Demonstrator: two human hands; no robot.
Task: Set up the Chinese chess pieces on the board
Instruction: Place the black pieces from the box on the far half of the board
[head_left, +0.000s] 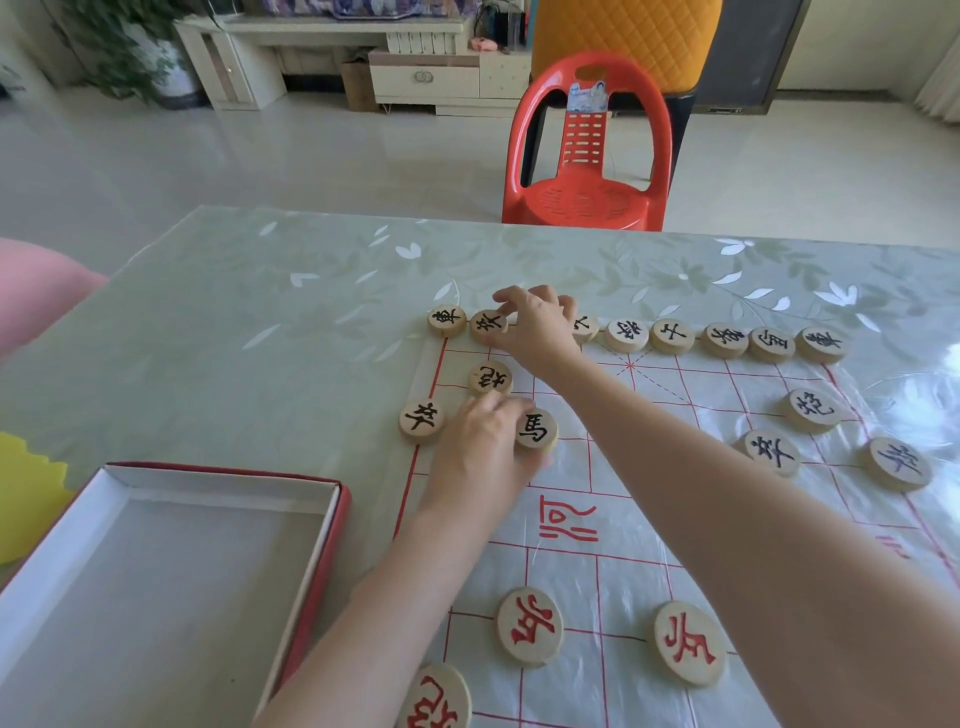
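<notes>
Pieces: round, flat, pale wooden chess discs, each carved with one character. The far ones are painted black, the near ones red.
Board: thin clear plastic board sheet (649, 499) printed with a red grid and red characters. It lies wrinkled on a pale green flower-patterned tablecloth (260, 312).
Far row: eight black-lettered discs line the board's far edge, from the corner disc (447, 318) at the left to the end disc (822, 344) at the right. One is half hidden behind the right hand.
Right hand (535, 322): reaches to the far row, thumb and forefinger pinching the second row disc (488, 325), which lies flat just beside the corner disc.
Left hand (483, 441): fingers curled over the left rim of the black horse-character disc (537, 428), gripping it flat on the board near the left edge.
Loose black discs: one (491, 378) between the hands, one (422, 420) at the sheet's left edge, three near the right edge.
Red discs: three on the near half, one (530, 626) by the left forearm.
Box: open red cardboard box with white lining (332, 545), left of the board.
</notes>
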